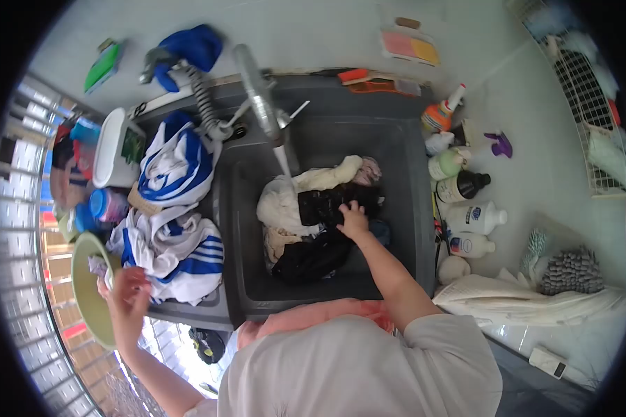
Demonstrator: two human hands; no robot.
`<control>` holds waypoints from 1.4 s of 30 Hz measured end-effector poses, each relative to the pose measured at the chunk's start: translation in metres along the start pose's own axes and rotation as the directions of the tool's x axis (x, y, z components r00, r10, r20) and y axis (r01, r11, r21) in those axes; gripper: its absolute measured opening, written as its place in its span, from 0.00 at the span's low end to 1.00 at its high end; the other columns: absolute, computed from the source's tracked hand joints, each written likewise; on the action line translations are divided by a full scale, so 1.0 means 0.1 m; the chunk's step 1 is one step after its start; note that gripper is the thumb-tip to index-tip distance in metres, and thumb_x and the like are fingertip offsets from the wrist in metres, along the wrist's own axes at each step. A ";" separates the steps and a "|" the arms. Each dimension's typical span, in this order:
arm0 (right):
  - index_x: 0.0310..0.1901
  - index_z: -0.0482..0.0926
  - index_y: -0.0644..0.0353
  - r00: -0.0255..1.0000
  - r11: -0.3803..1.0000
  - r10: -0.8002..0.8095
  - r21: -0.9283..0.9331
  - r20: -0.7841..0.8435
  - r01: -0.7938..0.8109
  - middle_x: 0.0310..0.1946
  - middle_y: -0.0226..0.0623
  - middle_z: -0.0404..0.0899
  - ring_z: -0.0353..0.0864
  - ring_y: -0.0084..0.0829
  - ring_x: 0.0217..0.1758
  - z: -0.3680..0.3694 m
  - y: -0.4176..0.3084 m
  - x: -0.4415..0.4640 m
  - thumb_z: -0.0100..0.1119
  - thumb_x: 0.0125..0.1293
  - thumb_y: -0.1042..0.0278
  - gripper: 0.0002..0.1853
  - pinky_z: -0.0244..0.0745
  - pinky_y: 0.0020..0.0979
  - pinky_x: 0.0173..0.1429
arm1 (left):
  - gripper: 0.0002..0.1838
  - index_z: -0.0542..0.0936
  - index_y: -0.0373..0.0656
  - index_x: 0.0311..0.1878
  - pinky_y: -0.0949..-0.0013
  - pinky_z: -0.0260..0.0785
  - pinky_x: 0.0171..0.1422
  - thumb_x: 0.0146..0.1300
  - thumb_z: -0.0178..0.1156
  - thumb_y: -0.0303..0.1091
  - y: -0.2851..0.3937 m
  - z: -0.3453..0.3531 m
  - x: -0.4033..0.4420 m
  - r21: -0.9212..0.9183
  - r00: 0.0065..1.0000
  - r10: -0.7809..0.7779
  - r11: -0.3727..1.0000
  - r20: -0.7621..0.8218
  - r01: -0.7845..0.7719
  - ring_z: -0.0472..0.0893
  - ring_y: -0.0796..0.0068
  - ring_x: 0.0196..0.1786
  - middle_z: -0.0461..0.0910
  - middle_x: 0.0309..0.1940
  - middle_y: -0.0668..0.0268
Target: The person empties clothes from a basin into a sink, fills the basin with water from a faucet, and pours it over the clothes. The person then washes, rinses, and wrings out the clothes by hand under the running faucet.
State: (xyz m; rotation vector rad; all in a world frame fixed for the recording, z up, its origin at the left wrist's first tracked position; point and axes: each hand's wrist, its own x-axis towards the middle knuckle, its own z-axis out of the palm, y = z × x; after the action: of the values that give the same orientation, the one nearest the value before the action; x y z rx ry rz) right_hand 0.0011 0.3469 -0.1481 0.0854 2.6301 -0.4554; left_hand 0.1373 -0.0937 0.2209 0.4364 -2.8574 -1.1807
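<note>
My right hand (353, 219) rests on black clothing (320, 208) in the dark grey sink, its fingers spread on the fabric. Around it lie a white garment (278, 203), a cream piece (337, 174) and another black garment (313, 257). Water runs from the faucet (261, 97) onto the pile. At the left, my left hand (129, 288) is between a pale green basin (83, 306) and the blue-and-white clothes (170, 250); motion blurs its fingers, and whether they hold anything is unclear. A small lilac cloth (97, 265) shows at the basin's edge.
A second blue-and-white bundle (177, 167) and a white tub (117, 149) sit left of the sink (410, 174). Bottles (474, 217) line its right side. Brushes (379, 82) lie along the back edge. A wire rack (584, 90) hangs at far right.
</note>
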 end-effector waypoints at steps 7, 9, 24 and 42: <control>0.42 0.80 0.51 0.872 0.900 -0.431 0.173 0.233 0.399 0.44 0.38 0.75 0.76 0.42 0.52 -0.50 0.31 -0.94 0.69 0.45 0.63 0.19 0.75 0.41 0.49 | 0.23 0.78 0.41 0.50 0.64 0.77 0.45 0.49 0.72 0.34 0.56 1.75 0.43 -0.130 0.679 0.209 0.978 0.704 -0.165 0.81 0.66 0.47 0.76 0.47 0.57; 0.41 0.82 0.49 0.856 0.923 -0.380 0.204 0.350 0.326 0.42 0.37 0.76 0.74 0.43 0.56 -0.68 0.38 -1.12 0.72 0.44 0.58 0.20 0.72 0.47 0.53 | 0.38 0.71 0.50 0.63 0.54 0.70 0.61 0.46 0.74 0.39 0.14 2.55 0.48 -0.122 0.588 0.351 0.911 0.729 -0.394 0.73 0.50 0.61 0.67 0.62 0.52; 0.75 0.37 0.56 0.999 0.987 -0.029 -0.154 0.044 0.035 0.75 0.49 0.34 0.32 0.50 0.79 0.07 0.41 0.03 0.81 0.30 0.45 0.74 0.33 0.57 0.76 | 0.64 0.51 0.70 0.75 0.24 0.32 0.69 0.30 0.58 0.83 -0.49 4.58 0.76 0.307 0.373 0.044 0.483 0.927 -0.820 0.29 0.51 0.78 0.32 0.78 0.68; 0.58 0.70 0.47 0.982 0.996 -0.060 0.059 -0.180 0.071 0.65 0.45 0.56 0.57 0.51 0.68 -0.63 -0.02 1.44 0.74 0.44 0.51 0.37 0.59 0.47 0.68 | 0.45 0.68 0.54 0.65 0.51 0.62 0.64 0.38 0.74 0.43 0.14 5.09 1.76 0.430 0.914 0.356 0.806 0.197 -0.407 0.66 0.51 0.63 0.70 0.56 0.56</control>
State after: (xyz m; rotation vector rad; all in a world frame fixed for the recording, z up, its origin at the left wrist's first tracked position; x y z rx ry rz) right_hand -0.1544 0.3630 -0.1602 0.0630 2.8004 -0.5803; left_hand -0.0983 0.2198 -0.1482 -0.2168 -3.0945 -0.4599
